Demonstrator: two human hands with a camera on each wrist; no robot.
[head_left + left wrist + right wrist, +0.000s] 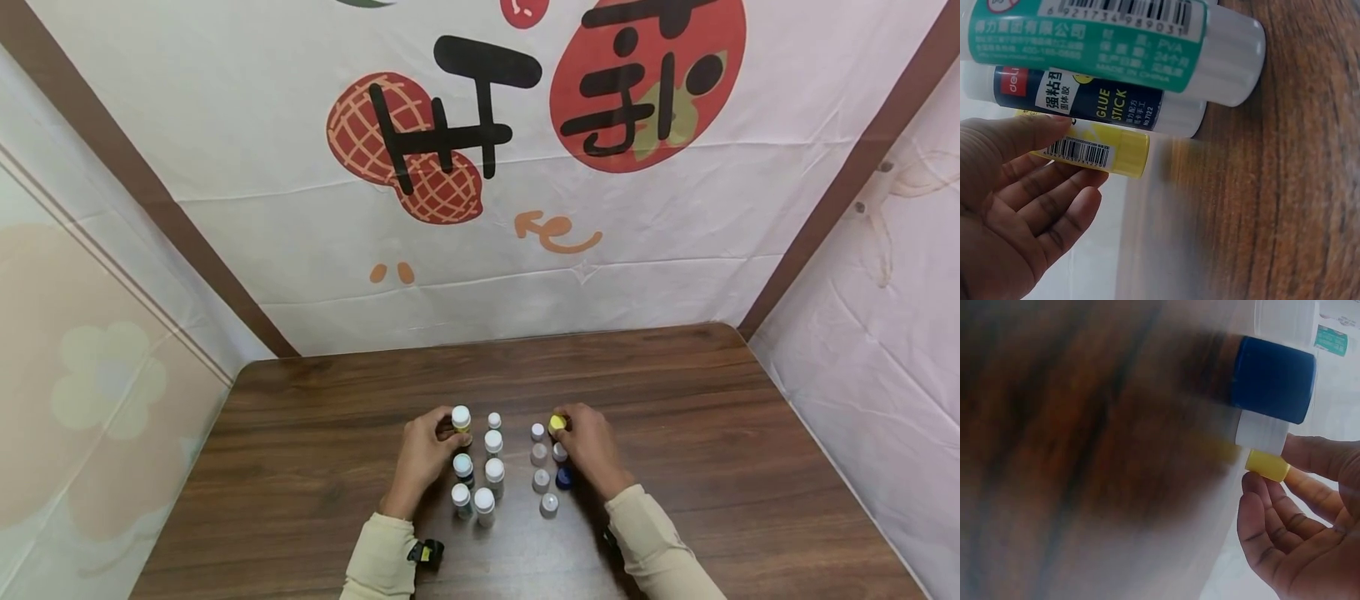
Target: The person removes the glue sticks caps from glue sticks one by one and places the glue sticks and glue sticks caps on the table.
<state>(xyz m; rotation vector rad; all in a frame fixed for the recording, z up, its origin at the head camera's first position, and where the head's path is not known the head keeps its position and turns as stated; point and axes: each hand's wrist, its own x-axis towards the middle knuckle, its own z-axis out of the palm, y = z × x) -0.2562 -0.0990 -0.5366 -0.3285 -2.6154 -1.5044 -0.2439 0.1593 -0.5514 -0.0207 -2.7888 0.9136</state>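
My left hand [422, 457] grips a yellow glue stick [1130, 152] between thumb and fingers, at the far end of the left row of glue sticks. That stick is upright with a white top [461, 413]. Beside it stand a dark blue glue stick [1122, 103] and a green-labelled one [1147, 59]. My right hand [597, 450] pinches a small yellow cap [1267, 465] at the far end of the right-hand caps. Close to that hand are a white cap [1261, 432] and a dark blue cap [1274, 380]. Whether the yellow cap touches the table, I cannot tell.
Right of the held stick runs a second row of white-topped glue sticks [494, 472]. Further right, several pale, translucent caps [541, 481] stand in a line. All are on a brown wooden table [337, 400], with a printed cloth [300, 250] hanging behind it.
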